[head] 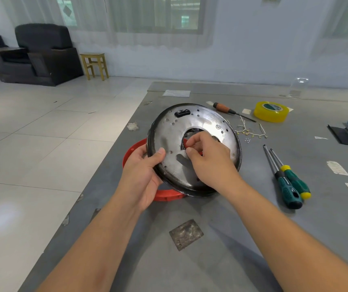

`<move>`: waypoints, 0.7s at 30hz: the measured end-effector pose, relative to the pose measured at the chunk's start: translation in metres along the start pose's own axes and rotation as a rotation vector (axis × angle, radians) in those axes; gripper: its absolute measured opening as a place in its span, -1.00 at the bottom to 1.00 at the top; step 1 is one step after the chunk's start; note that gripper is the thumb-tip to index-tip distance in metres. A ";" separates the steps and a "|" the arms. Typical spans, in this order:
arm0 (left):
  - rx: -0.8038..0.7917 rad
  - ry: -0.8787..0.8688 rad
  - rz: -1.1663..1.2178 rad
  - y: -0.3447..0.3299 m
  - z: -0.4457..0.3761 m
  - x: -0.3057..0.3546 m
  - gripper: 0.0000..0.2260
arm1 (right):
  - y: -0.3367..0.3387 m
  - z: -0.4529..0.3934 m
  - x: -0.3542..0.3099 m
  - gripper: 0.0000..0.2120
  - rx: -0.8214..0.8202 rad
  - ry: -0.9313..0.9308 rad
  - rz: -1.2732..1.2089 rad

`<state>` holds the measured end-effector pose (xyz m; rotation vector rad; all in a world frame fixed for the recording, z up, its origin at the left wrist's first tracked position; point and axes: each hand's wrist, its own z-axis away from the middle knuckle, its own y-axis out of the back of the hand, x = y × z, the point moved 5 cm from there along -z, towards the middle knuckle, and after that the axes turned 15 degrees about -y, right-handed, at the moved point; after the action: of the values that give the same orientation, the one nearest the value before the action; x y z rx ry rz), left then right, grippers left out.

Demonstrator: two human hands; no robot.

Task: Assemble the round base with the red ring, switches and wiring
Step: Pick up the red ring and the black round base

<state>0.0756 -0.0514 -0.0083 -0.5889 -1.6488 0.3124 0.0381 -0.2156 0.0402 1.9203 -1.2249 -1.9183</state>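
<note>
Left hand [145,175] is gripping the base [194,148] at its near-left rim, thumb lying on the metal face, fingers wrapping behind. It is tilting the disc up toward the camera, probably so the centre hole is facing the worker. Right hand [209,157] is reaching over the face, fingertips curling into the edge of that hole and seeming to pinch something small and reddish there; too small to say what. One black switch [182,113] is sitting in the far part of the disc.

Ring [139,148] is lying flat on the table [242,239] under and behind the base, mostly hidden by it, likely parked there to receive the base. Whether the two are touching, cannot tell.

Wiring [251,131], thin white leads with small terminals, is lying loose just right of the base, not yet fitted. Two green screwdrivers [289,182] are lying side by side further right; an orange-handled one [230,110] and a tape roll [271,111] are sitting beyond.

Table is grey, scuffed, carrying old tape scraps and a small metal plate [186,234] near the forearms. Room: pale tiled floor, dark armchair [42,53], wooden stool [94,65], curtained windows.
</note>
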 end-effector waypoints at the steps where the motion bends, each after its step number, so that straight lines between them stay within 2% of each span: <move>1: 0.005 0.003 0.000 0.000 0.001 0.000 -0.78 | 0.000 -0.001 0.001 -0.90 -0.021 -0.025 -0.014; 5: 0.024 0.023 0.013 -0.002 0.002 0.001 -0.74 | 0.003 -0.003 0.002 -0.88 -0.043 -0.067 -0.039; 8: 0.055 0.027 0.024 -0.001 0.004 0.003 -0.70 | 0.003 -0.002 -0.003 -0.92 -0.043 0.014 -0.026; 10: 0.071 0.024 0.037 0.001 0.005 0.006 -0.70 | 0.005 0.000 -0.006 -0.89 -0.032 0.126 0.009; 11: 0.076 0.021 0.050 0.002 0.005 0.008 -0.70 | 0.007 0.003 -0.007 -0.81 -0.015 0.210 0.044; 15: 0.135 0.012 0.165 0.010 0.002 0.017 -0.64 | 0.009 0.022 -0.004 -0.32 0.095 0.613 0.382; 16: 0.140 0.011 0.180 0.012 0.002 0.018 -0.63 | 0.006 0.024 0.000 -0.28 0.115 0.672 0.484; 18: 0.147 0.007 0.194 0.014 0.002 0.019 -0.61 | 0.003 0.026 0.007 -0.41 0.162 0.754 0.580; 21: 0.159 -0.017 0.204 0.013 0.002 0.017 -0.62 | 0.004 0.025 0.010 -0.35 0.278 0.775 0.512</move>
<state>0.0754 -0.0311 -0.0015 -0.6359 -1.5657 0.5934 0.0128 -0.2139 0.0307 1.9081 -1.5315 -0.6752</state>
